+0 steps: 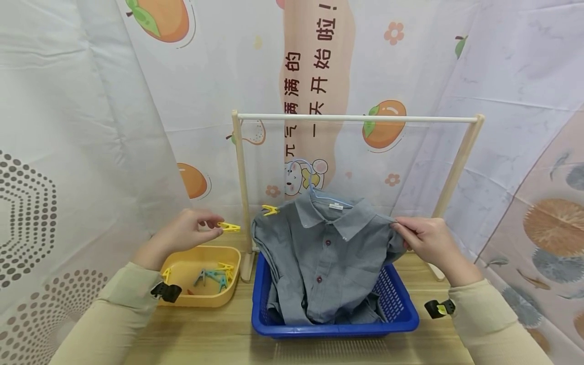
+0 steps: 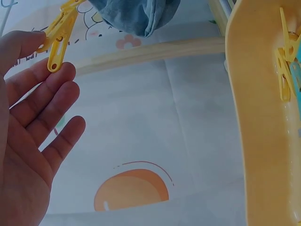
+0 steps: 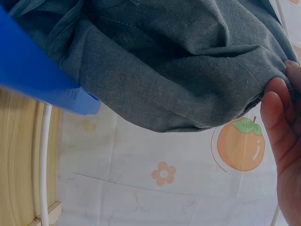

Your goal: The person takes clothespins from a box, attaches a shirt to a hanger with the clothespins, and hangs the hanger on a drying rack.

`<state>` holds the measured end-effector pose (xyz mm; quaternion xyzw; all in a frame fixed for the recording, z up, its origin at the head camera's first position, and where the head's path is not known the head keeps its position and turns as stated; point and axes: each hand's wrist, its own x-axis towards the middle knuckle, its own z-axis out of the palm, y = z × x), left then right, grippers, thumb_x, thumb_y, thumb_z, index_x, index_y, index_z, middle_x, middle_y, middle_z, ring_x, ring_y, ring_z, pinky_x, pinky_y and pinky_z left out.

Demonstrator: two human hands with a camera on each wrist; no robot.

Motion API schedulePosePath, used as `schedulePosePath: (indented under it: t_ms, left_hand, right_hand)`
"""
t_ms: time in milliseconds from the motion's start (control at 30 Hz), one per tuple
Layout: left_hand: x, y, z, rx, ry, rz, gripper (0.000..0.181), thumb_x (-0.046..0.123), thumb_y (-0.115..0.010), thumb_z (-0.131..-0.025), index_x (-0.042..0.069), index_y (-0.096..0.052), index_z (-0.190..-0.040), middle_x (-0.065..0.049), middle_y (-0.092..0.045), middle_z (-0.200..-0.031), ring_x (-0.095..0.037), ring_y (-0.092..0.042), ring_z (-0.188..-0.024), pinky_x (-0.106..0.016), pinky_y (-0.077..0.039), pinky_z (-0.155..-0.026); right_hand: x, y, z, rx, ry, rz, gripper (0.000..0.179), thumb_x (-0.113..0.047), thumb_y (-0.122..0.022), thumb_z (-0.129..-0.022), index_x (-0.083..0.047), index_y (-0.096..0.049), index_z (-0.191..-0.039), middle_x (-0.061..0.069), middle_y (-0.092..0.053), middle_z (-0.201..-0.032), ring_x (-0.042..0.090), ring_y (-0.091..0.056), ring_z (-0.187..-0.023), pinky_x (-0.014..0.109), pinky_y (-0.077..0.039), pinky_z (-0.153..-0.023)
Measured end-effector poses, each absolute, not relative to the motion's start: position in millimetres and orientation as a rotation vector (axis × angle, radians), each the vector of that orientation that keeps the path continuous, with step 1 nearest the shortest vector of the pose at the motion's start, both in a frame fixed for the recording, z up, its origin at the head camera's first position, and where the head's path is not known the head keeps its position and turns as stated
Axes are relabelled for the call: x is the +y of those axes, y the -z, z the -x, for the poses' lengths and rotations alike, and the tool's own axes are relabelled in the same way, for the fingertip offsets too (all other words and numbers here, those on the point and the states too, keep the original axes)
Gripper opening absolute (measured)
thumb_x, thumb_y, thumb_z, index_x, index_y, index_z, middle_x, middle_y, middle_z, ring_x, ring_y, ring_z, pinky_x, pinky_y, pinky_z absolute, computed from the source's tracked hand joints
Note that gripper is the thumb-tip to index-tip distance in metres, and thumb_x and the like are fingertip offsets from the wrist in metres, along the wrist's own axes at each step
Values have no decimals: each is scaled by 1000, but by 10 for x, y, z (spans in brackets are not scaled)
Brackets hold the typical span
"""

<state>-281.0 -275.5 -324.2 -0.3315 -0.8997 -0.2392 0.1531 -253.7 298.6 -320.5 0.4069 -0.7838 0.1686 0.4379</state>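
A grey-blue collared shirt (image 1: 339, 253) with dark red buttons hangs on a light blue hanger (image 1: 312, 177), its lower part inside a blue basket (image 1: 335, 332). My right hand (image 1: 424, 238) pinches the shirt at its right-side shoulder; the right wrist view shows fingertips on the cloth (image 3: 188, 89). One yellow clothespin (image 1: 270, 210) is clipped at the left-side shoulder. To the left of the shirt, my left hand (image 1: 187, 233) holds another yellow clothespin (image 1: 229, 226) between thumb and fingers, apart from the cloth. In the left wrist view that clothespin (image 2: 60, 40) shows by the thumb tip.
Left of the basket stands a yellow tray (image 1: 214, 300) with several yellow and teal clothespins (image 1: 214, 275). Behind the basket rises a wooden rack with a white rail (image 1: 356, 118). Patterned curtains (image 1: 219, 76) surround the wooden table (image 1: 205, 334).
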Motion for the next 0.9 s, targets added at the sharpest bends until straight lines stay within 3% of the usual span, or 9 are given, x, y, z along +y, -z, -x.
schedulePosePath:
  t_ms: [633, 900]
  left_hand:
    - [-2657, 3217, 2790, -2483, 610, 966, 22, 18, -76, -93, 10, -76, -113, 6, -70, -99, -18, -65, -89, -43, -55, -75]
    - [-2579, 3219, 2807, -2380, 570, 1010, 24, 17, -78, -91, 9, -76, -114, 3, -71, -100, -14, -64, -88, -40, -56, -73]
  right_hand:
    - [2983, 3219, 2510, -1960, -428, -1003, 13, -2, -77, -85, -8, -80, -96, -13, -61, -57, -5, -52, -48, 20, -45, -45]
    - [2980, 3201, 2503, -1960, -421, -1002, 13, -2, -77, -85, -7, -80, -97, -11, -62, -57, -5, -52, -48, 21, -46, -46]
